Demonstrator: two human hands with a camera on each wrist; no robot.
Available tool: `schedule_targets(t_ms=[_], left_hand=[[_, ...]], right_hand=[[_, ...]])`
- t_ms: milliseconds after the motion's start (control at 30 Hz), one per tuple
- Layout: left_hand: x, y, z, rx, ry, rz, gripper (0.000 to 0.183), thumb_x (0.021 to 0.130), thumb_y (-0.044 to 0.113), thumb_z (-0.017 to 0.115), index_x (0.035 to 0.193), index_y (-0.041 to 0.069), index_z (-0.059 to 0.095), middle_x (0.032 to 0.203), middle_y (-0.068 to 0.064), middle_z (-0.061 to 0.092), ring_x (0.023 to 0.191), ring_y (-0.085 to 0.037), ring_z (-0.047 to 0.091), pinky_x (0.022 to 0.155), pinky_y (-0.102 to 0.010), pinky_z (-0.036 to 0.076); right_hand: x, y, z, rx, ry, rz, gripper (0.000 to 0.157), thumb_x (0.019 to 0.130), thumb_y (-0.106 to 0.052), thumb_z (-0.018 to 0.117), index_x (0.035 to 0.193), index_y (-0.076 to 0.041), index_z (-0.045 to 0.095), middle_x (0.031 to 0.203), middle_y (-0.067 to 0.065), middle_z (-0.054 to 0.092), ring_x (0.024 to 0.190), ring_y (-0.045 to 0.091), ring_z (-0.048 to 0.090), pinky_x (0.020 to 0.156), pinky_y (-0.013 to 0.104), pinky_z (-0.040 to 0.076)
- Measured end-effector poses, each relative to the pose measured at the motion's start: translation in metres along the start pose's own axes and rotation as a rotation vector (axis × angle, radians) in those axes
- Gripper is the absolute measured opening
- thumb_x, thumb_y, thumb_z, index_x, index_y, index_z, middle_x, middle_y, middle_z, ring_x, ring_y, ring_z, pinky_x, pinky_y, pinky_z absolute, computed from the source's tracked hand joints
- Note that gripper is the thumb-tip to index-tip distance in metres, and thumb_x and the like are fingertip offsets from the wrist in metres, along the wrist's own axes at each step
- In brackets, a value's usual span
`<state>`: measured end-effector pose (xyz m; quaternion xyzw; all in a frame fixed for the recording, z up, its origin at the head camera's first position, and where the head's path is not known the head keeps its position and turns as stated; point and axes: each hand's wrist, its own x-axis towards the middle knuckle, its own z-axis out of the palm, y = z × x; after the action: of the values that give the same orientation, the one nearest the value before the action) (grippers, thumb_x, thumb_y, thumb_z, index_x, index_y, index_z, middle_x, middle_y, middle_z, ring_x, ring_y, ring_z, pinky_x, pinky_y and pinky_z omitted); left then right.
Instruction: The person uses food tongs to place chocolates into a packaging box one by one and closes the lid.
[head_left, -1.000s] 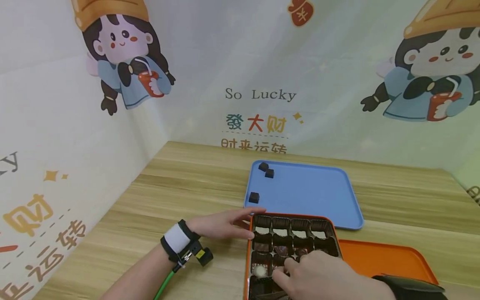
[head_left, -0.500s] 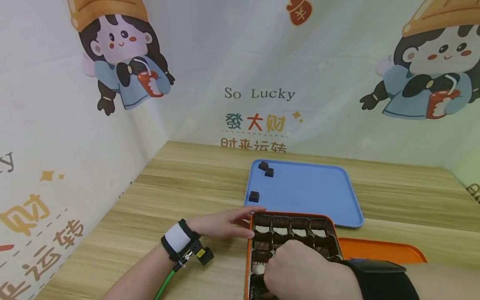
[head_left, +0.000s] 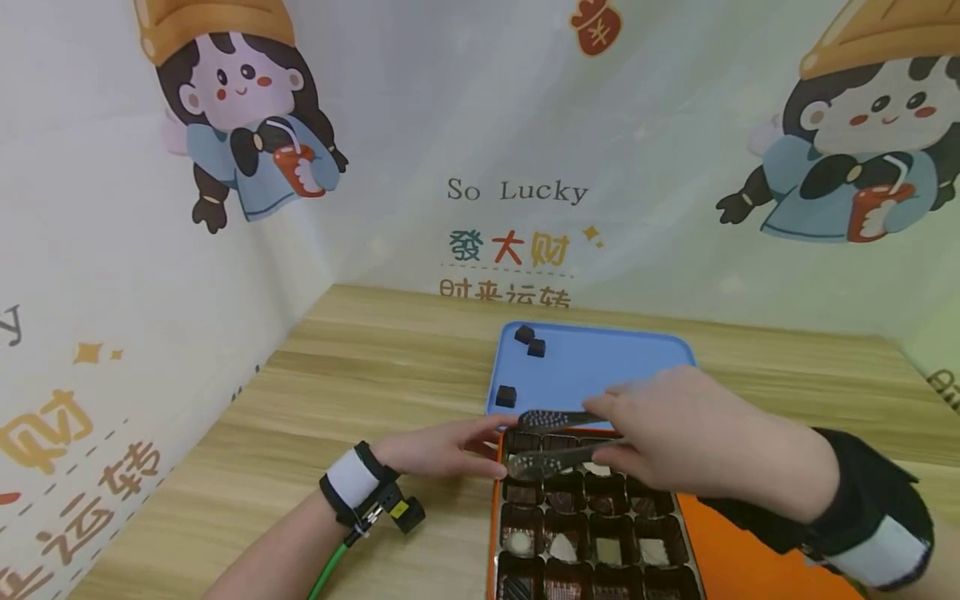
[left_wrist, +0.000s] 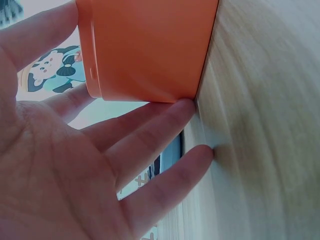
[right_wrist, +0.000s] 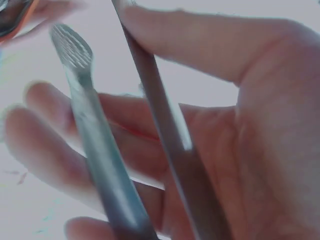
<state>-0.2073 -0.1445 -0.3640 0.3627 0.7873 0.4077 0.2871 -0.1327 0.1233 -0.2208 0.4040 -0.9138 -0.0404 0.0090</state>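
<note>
An orange box [head_left: 495, 521] with a dark divided insert stands on the table in the head view. White and brown chocolates sit in its near compartments; one is a round white chocolate [head_left: 519, 544]. At its far left corner, my left hand [head_left: 442, 447] touches the wall with spread, straight fingers; the left wrist view shows those fingers [left_wrist: 145, 142] at the box's lower edge. My right hand [head_left: 690, 433] grips metal tongs [right_wrist: 102, 145] above the far end of the box. The tongs' arms are spread, with no chocolate between their tips.
Behind the box lies a blue tray [head_left: 577, 371] with three dark cubes along its left side, one being the near cube [head_left: 506, 396]. A flat orange piece [head_left: 738, 550] lies to the box's right, partly under my right forearm. A printed backdrop [head_left: 390, 125] rises behind the table.
My right hand has lifted out of the near part of the box and moved away from me and rightward, bringing the tongs into view. My left hand stays at the corner.
</note>
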Motion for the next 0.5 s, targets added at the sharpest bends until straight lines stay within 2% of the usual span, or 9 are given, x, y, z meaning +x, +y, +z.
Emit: schedule_targets(t_ms=[100, 200, 367, 500], left_hand=[[-0.001, 0.0, 0.0, 0.008, 0.004, -0.002, 0.061, 0.09, 0.036, 0.054, 0.143, 0.029, 0.024, 0.141, 0.0, 0.032, 0.123, -0.015, 0.036, 0.096, -0.031, 0.032], [-0.001, 0.001, 0.001, 0.011, 0.007, 0.003, 0.06, 0.09, 0.035, 0.053, 0.142, 0.028, 0.024, 0.142, 0.004, 0.031, 0.124, -0.015, 0.035, 0.096, -0.031, 0.031], [0.0, 0.001, 0.001, 0.017, 0.006, 0.009, 0.06, 0.09, 0.036, 0.053, 0.143, 0.027, 0.024, 0.142, 0.005, 0.03, 0.124, -0.015, 0.034, 0.096, -0.031, 0.031], [0.0, 0.001, 0.0, 0.016, -0.002, 0.007, 0.06, 0.091, 0.037, 0.052, 0.143, 0.029, 0.023, 0.142, 0.005, 0.029, 0.124, -0.015, 0.034, 0.096, -0.031, 0.032]], right_hand=[[0.012, 0.021, 0.01, -0.028, 0.072, 0.052, 0.033, 0.088, -0.039, 0.056, 0.106, -0.012, 0.058, 0.077, -0.008, 0.054, 0.051, 0.002, 0.04, 0.043, 0.023, 0.033], [0.029, 0.045, 0.028, 0.0, 0.095, 0.117, 0.031, 0.09, -0.034, 0.053, 0.107, -0.008, 0.056, 0.074, -0.008, 0.05, 0.053, 0.004, 0.039, 0.046, 0.024, 0.033], [0.057, 0.077, 0.06, 0.04, 0.062, 0.155, 0.033, 0.091, -0.032, 0.052, 0.111, -0.005, 0.054, 0.083, -0.001, 0.056, 0.059, 0.007, 0.045, 0.052, 0.027, 0.039], [0.075, 0.083, 0.078, 0.026, 0.018, 0.124, 0.03, 0.09, -0.031, 0.055, 0.104, -0.006, 0.056, 0.077, -0.003, 0.054, 0.061, 0.008, 0.046, 0.055, 0.027, 0.04]])
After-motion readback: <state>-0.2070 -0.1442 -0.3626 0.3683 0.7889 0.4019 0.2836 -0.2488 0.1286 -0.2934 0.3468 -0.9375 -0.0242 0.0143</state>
